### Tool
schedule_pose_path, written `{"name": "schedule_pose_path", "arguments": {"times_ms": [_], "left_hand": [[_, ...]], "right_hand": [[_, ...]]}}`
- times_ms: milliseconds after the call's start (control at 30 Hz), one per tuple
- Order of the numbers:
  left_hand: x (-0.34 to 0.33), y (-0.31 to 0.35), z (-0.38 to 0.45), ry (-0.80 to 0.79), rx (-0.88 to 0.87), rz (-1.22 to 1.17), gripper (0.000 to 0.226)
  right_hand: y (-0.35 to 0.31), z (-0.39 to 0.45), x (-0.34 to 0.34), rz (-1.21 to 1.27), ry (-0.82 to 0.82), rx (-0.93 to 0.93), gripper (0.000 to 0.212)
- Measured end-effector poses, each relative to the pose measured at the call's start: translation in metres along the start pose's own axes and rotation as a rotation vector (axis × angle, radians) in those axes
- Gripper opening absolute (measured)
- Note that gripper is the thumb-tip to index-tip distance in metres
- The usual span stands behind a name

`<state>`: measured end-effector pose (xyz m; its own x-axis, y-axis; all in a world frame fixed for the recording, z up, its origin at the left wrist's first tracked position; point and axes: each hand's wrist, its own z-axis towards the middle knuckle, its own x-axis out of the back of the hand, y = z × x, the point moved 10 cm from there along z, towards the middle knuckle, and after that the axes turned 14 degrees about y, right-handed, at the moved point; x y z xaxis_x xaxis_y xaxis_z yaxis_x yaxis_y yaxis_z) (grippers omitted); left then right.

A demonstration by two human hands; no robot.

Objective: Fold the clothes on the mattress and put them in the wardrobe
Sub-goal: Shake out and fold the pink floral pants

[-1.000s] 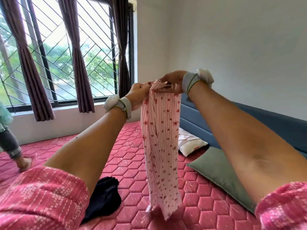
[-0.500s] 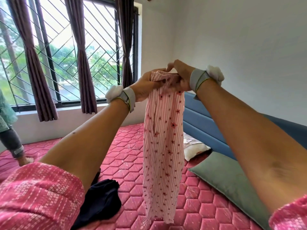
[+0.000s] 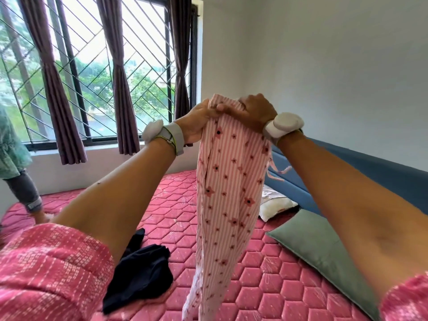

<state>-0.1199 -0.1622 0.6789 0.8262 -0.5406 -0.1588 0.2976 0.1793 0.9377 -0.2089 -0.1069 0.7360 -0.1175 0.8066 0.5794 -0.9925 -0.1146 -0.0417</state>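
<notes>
Below frame, striped pants (image 3: 228,193) hem cut off.

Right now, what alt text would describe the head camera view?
Two hands, left hand and right hand, grip the top of pink striped floral trousers, dangling over a pink quilted mattress. A dark garment lies crumpled below.

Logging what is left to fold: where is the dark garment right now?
In the head view, the dark garment lies crumpled on the pink mattress, lower centre-left, just left of the hanging striped trousers and below the left forearm.
</notes>
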Motion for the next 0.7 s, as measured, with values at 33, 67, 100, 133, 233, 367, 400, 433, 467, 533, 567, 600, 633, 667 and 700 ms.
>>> {"name": "schedule_pose_path", "arguments": {"times_ms": [33, 67, 100, 133, 233, 367, 400, 433, 467, 533, 567, 600, 633, 667, 700], "left_hand": [[0.009, -0.001, 0.001, 0.077, -0.032, 0.053, 0.047], [0.019, 0.000, 0.000, 0.166, -0.074, 0.086, 0.048], [0.032, 0.002, 0.000, 0.253, -0.120, 0.087, 0.044], [0.040, 0.004, -0.002, 0.303, -0.171, 0.060, 0.040], [0.052, 0.006, -0.009, 0.336, -0.245, 0.077, 0.026], [0.053, -0.007, -0.016, 0.302, -0.246, 0.244, 0.013], [0.052, -0.008, -0.019, 0.289, -0.247, 0.228, 0.011], [0.050, -0.008, -0.021, 0.281, -0.249, 0.203, 0.010], [0.048, -0.006, -0.024, 0.273, -0.252, 0.182, 0.012], [0.040, -0.008, -0.025, 0.227, -0.232, 0.198, 0.016], [0.034, -0.012, -0.026, 0.186, -0.212, 0.260, 0.017], [0.030, -0.019, -0.026, 0.138, -0.185, 0.361, 0.019], [0.025, -0.028, -0.027, 0.077, -0.162, 0.475, 0.019], [0.022, -0.039, -0.029, 0.010, -0.155, 0.599, 0.016], [0.017, -0.051, -0.033, -0.063, -0.157, 0.693, 0.011]], "right_hand": [[-0.003, 0.000, -0.005, 0.002, -0.050, 0.015, 0.076], [-0.007, 0.001, -0.005, 0.009, -0.076, 0.028, 0.078], [-0.012, 0.004, -0.004, 0.014, -0.070, 0.047, 0.084], [-0.016, 0.007, 0.002, 0.019, -0.042, 0.066, 0.093], [-0.024, 0.019, 0.022, 0.009, 0.030, 0.081, 0.086], [-0.031, 0.035, 0.032, -0.099, 0.023, 0.131, 0.060], [-0.033, 0.037, 0.032, -0.105, 0.005, 0.132, 0.062], [-0.034, 0.038, 0.032, -0.099, -0.010, 0.126, 0.064], [-0.034, 0.039, 0.033, -0.099, -0.017, 0.120, 0.064], [-0.034, 0.042, 0.038, -0.112, 0.004, 0.119, 0.061], [-0.033, 0.043, 0.043, -0.107, 0.038, 0.113, 0.058], [-0.031, 0.045, 0.050, -0.099, 0.083, 0.099, 0.054], [-0.029, 0.046, 0.057, -0.086, 0.132, 0.078, 0.053], [-0.027, 0.047, 0.065, -0.076, 0.171, 0.059, 0.055], [-0.027, 0.048, 0.072, -0.075, 0.198, 0.053, 0.058]]}}
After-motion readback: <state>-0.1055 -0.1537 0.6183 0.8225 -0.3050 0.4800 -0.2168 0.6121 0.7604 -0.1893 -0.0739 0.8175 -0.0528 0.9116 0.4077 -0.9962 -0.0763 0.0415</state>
